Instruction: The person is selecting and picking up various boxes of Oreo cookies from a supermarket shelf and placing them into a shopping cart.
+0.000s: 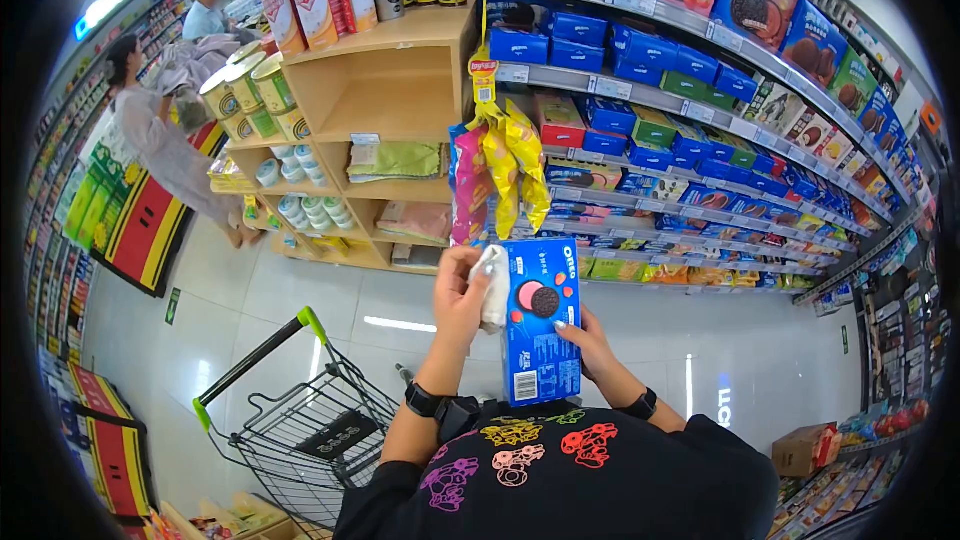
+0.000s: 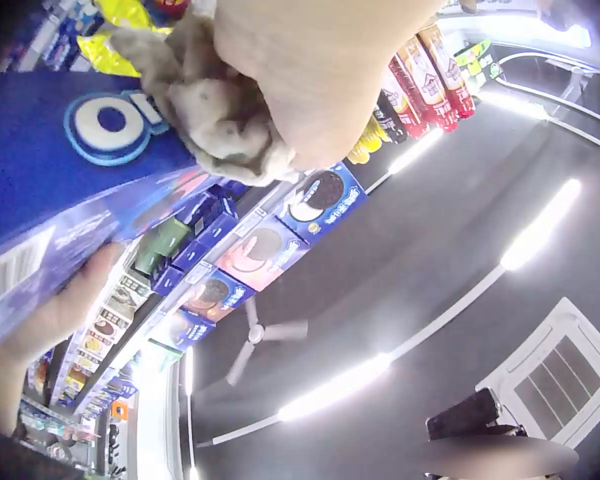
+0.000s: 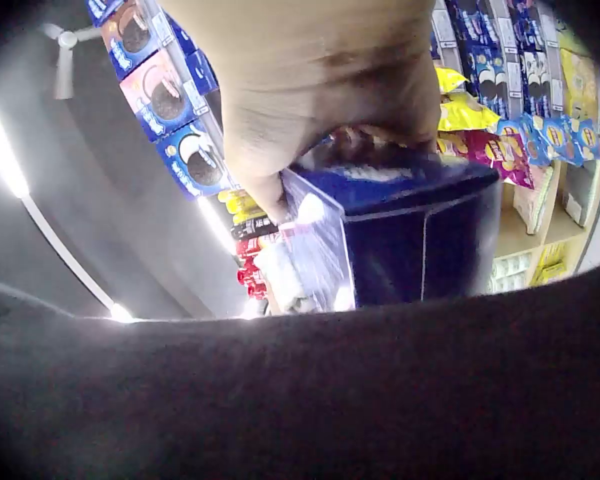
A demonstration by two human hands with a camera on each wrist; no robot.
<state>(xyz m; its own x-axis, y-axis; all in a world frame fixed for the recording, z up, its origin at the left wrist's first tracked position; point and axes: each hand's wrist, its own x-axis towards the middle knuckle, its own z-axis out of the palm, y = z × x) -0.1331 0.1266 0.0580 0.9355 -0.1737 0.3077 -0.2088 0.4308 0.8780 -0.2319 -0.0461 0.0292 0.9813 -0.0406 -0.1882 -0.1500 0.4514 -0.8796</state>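
A blue Oreo cookie box (image 1: 530, 380) stands on end in front of the chest, its printed face toward the head camera. My right hand (image 1: 592, 348) grips its right side, thumb over the front face and the other fingers behind. In the right wrist view the box (image 3: 420, 245) shows its dark blue side under that hand (image 3: 320, 90). My left hand (image 1: 460, 295) pinches a crumpled white cloth (image 1: 493, 290) at the box's upper left edge. The left wrist view shows this cloth (image 2: 225, 125) bunched beneath the left hand (image 2: 310, 75), overlapping the box near its logo.
Ahead, shelves (image 1: 640, 90) hold rows of cookie boxes. Bagged snacks (image 1: 510, 170) hang beside a wooden rack (image 1: 390, 90) with cans and folded cloths. A shopping cart (image 1: 320, 430) stands at the left. Two people are farther back on the left; a cardboard carton (image 1: 800, 450) sits at right.
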